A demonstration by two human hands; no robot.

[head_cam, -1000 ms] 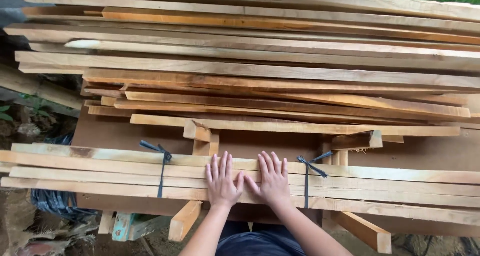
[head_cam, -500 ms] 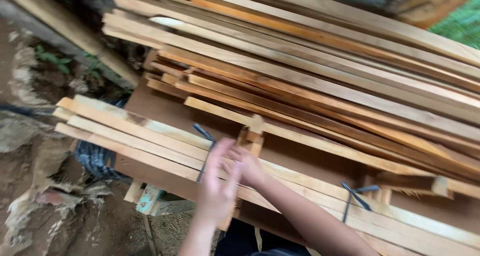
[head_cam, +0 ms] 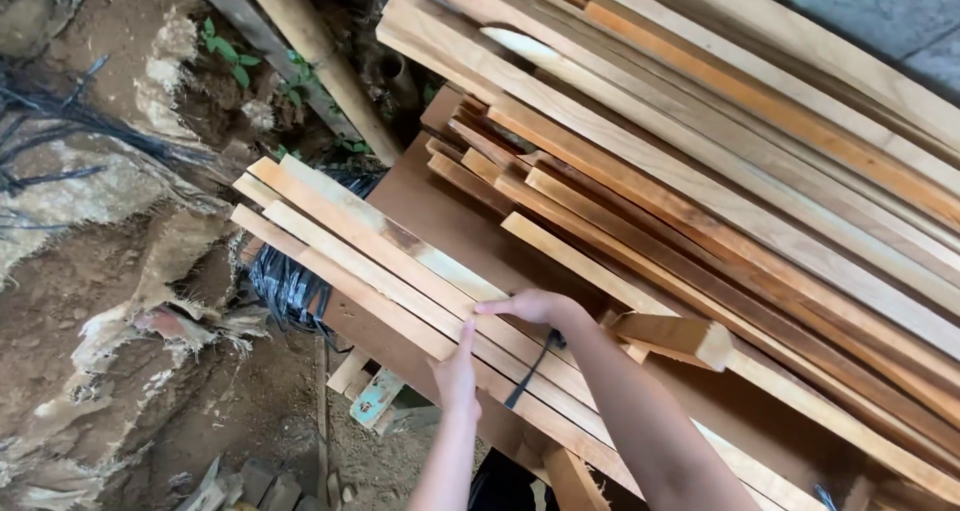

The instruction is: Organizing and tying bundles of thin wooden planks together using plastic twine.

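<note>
A bundle of long pale wooden slats [head_cam: 350,236] lies across a brown board [head_cam: 440,221], tied with a dark strap [head_cam: 528,371]. My left hand [head_cam: 457,369] presses edge-on against the near side of the bundle, fingers straight. My right hand [head_cam: 530,306] reaches over the top of the bundle just by the strap, fingers laid flat on the slats. Neither hand grips anything that I can see.
A big stack of longer planks [head_cam: 720,151] fills the upper right. A short wood offcut [head_cam: 675,336] lies by my right forearm. Left of the bundle are bare earth, torn sacking [head_cam: 130,301], a coil of black strapping [head_cam: 285,286] and a slanted pole [head_cam: 320,61].
The view has swung left and down. Both hands slid left along the bundle, from flat on its middle to the left strap; the right strap is out of sight.
</note>
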